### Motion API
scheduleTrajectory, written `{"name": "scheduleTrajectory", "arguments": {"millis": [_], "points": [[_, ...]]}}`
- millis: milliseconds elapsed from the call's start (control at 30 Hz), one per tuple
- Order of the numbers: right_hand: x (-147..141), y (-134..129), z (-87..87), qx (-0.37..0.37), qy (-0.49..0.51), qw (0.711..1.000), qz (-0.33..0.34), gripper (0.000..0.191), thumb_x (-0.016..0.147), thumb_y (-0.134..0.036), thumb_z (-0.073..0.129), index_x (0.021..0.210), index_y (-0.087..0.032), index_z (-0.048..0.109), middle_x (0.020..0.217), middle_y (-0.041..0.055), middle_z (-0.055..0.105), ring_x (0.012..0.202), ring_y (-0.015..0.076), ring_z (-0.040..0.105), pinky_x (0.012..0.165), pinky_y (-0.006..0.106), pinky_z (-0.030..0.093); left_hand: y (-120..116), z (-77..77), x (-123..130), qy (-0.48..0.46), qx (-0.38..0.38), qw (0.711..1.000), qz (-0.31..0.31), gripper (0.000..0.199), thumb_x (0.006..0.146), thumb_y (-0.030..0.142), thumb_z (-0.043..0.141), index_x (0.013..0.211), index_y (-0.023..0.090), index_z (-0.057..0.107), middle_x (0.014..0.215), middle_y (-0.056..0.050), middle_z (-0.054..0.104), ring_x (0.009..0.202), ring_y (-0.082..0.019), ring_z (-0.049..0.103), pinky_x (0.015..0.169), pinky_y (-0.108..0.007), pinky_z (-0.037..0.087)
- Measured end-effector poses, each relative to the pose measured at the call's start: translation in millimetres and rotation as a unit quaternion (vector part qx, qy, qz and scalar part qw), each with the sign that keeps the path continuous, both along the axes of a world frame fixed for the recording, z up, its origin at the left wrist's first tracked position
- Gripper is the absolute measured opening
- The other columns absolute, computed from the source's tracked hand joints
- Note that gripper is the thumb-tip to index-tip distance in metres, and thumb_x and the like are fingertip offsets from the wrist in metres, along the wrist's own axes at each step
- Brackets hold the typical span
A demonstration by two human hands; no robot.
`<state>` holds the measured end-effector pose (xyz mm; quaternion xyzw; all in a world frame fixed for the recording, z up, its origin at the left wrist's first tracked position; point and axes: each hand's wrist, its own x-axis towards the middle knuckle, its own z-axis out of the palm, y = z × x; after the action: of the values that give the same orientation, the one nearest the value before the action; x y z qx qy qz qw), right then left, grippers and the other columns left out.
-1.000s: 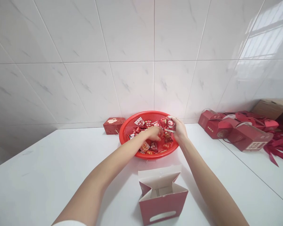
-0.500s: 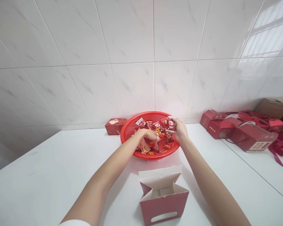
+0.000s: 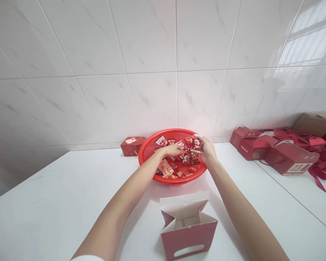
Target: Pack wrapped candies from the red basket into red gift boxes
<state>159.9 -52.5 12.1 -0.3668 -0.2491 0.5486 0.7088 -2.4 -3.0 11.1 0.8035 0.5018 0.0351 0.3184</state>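
Observation:
A red plastic basket (image 3: 176,181) holds many small wrapped sweets (image 3: 179,174), mostly red. Inside it, my left hand (image 3: 174,149) reaches over the middle, fingers drawn together at a small red packet; what exactly they pinch is too small to tell. At the basket's right side my right hand (image 3: 207,149) is closed on red sweet packets (image 3: 197,144). Nearer me stands a dark pink paper box (image 3: 189,237) with its top open, its inside visible and a slot in its front face.
A small red box (image 3: 132,146) sits left of the basket against the tiled wall (image 3: 152,101). On the right are several closed red boxes (image 3: 289,158), dark red ribbons (image 3: 324,170) and a brown carton (image 3: 313,125).
My left hand has risen from the sweets and shifted slightly up in the basket, uncovering packets below it. My right hand has barely moved.

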Motion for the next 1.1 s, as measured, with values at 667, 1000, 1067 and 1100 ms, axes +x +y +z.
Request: {"name": "scheduleTrajectory", "arguments": {"millis": [667,1000,1067,1100], "points": [[1.9,1.7,-3.3,0.001,-0.013,1.000,0.013,0.010,0.059,-0.022,0.072,0.067,-0.020,0.066,0.058,-0.0043,0.069,0.055,0.0152,0.065,0.047,0.024,0.052,-9.2,-8.3,11.1,0.098,-0.113,0.981,-0.124,0.011,0.048,0.018,0.080,0.058,0.020,0.074,0.063,-0.001,0.070,0.060,-0.016,0.059,0.059,-0.025,0.046],[2.0,3.2,-3.7,0.032,-0.010,0.999,0.013,0.009,0.060,-0.021,0.073,0.064,-0.019,0.066,0.056,-0.0040,0.067,0.052,0.0134,0.063,0.049,0.023,0.051,-5.2,14.6,-2.4,-0.090,0.048,0.995,-0.022,0.027,0.070,0.032,0.069,0.090,0.016,0.077,0.089,-0.002,0.071,0.078,-0.016,0.060,0.067,-0.023,0.045],[1.8,3.6,-3.7,0.035,-0.013,0.999,0.015,0.009,0.061,-0.021,0.074,0.065,-0.019,0.066,0.057,-0.0035,0.068,0.052,0.0137,0.064,0.050,0.023,0.052,-4.0,14.2,-3.4,-0.112,0.045,0.992,-0.031,0.027,0.071,0.035,0.067,0.085,0.014,0.076,0.081,-0.002,0.069,0.074,-0.016,0.058,0.067,-0.025,0.043],[1.7,3.4,-3.6,0.033,-0.015,0.999,0.019,0.009,0.061,-0.021,0.074,0.066,-0.019,0.067,0.057,-0.0033,0.068,0.052,0.0141,0.065,0.051,0.024,0.053,-4.0,14.4,-3.7,-0.123,0.047,0.991,-0.034,0.028,0.071,0.037,0.067,0.081,0.013,0.075,0.077,-0.001,0.068,0.072,-0.016,0.056,0.066,-0.025,0.042]]}}
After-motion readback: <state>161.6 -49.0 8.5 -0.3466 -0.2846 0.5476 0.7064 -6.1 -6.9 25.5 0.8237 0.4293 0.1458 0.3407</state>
